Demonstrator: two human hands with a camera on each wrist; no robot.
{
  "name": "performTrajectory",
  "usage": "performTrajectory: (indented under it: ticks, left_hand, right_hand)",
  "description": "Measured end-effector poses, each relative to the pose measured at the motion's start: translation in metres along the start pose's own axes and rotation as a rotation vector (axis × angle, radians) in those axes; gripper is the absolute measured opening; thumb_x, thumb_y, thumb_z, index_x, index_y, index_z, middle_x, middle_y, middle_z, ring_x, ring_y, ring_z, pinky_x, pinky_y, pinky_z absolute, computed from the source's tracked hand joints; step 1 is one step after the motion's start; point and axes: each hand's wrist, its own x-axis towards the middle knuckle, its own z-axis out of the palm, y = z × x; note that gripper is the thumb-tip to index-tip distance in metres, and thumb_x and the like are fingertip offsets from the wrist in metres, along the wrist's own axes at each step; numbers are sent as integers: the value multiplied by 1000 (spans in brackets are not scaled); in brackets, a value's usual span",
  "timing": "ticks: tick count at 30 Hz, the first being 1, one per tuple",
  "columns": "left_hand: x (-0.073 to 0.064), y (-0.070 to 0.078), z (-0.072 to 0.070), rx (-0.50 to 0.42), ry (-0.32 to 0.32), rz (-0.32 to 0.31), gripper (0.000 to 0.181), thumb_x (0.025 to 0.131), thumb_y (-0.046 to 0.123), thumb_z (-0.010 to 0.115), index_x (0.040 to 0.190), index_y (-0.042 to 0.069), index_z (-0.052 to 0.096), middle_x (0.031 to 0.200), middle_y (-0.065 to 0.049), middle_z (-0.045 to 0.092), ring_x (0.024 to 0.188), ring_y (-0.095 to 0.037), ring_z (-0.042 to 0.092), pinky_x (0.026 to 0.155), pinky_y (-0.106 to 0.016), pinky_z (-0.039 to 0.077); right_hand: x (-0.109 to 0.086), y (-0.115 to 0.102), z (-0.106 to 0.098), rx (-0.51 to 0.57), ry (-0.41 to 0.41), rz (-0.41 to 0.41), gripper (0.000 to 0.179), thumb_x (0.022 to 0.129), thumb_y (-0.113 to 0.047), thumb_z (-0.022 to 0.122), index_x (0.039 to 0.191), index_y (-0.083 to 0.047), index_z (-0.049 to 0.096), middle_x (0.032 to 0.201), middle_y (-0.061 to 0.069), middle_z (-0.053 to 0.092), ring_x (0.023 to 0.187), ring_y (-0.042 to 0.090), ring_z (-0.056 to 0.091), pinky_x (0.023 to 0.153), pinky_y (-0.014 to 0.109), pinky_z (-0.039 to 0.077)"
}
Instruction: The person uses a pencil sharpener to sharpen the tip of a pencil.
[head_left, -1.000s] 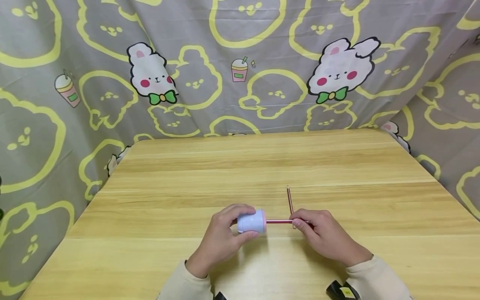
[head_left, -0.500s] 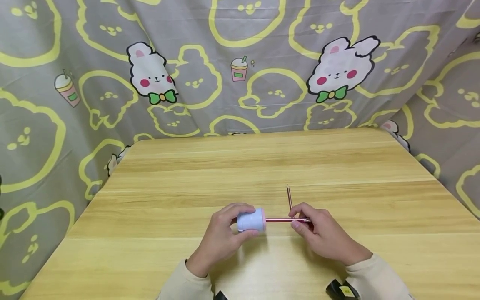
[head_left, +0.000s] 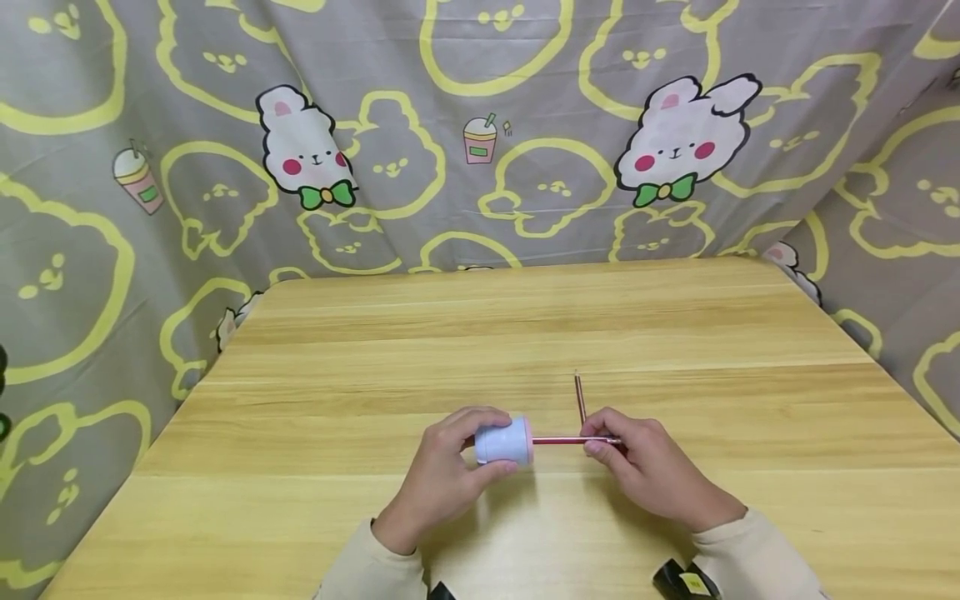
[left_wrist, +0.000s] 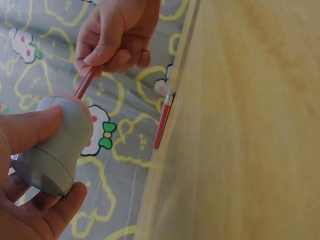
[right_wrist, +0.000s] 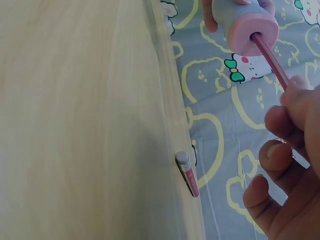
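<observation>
My left hand (head_left: 442, 475) grips a light-blue pencil sharpener (head_left: 504, 442) lying sideways above the table, thumb on the near side and fingers on the far side. Its pink end (right_wrist: 245, 34) faces right and has a round hole. A red striped pencil (head_left: 558, 440) enters that hole, so its tip is hidden inside. At the pencil's other end, my right hand (head_left: 648, 471) pinches it between thumb and index finger, the remaining fingers loosely bent in the right wrist view. Behind that hand lies a second red pencil (head_left: 580, 398), with an eraser end (right_wrist: 182, 157) in the right wrist view.
The wood-grain table (head_left: 337, 375) spreads out on all sides of the hands. A grey curtain (head_left: 420, 192) with yellow outlines and rabbits hangs behind its far edge and along both sides. A black device (head_left: 682, 579) sits by the right sleeve.
The right fingers have shifted on the pencil: the index finger lifted and came back to a pinch, with more of the pencil's rear end showing. The left hand and sharpener stay nearly in place.
</observation>
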Motion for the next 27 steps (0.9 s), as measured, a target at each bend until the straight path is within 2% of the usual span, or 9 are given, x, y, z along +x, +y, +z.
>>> performTrajectory:
  ticks: [3, 8, 14, 20, 27]
  left_hand:
    - [0, 0, 0, -4, 3, 9, 43, 71, -2, 84, 109, 2, 65, 111, -9, 66, 95, -22, 64, 78, -27, 58]
    - [0, 0, 1, -12, 6, 3, 42, 71, -2, 84, 109, 2, 66, 111, -8, 66, 95, -23, 64, 78, -31, 58]
    - [0, 0, 0, -9, 2, -4, 43, 70, -3, 84, 109, 3, 65, 112, -9, 66, 96, -22, 63, 79, -31, 58]
    - [0, -2, 0, -6, 2, 17, 42, 71, -3, 83, 109, 3, 65, 111, -9, 66, 96, -24, 64, 78, -30, 58]
    - [0, -2, 0, -14, -3, 17, 42, 71, -3, 83, 110, 2, 65, 112, -10, 66, 97, -25, 64, 80, -28, 57]
  right_hand:
    - [0, -1, -2, -7, -1, -6, 4, 94, -5, 63, 95, -9, 61, 68, -9, 52, 56, -5, 37, 43, 11, 35]
    - [0, -1, -2, -34, -3, -9, 17, 90, 4, 63, 94, -13, 61, 66, -12, 50, 56, -6, 36, 44, 13, 35]
    - [1, -2, -2, -52, -7, 5, 18, 91, 4, 62, 90, -14, 63, 66, -18, 45, 56, -5, 37, 46, 15, 37]
    - [0, -2, -1, -24, -19, 58, 11, 89, -2, 68, 94, -12, 65, 71, -18, 51, 57, -3, 39, 44, 16, 38]
    - [-1, -3, 0, -5, -12, 54, 22, 86, 4, 69, 97, -13, 60, 73, -12, 57, 57, -3, 42, 43, 16, 40]
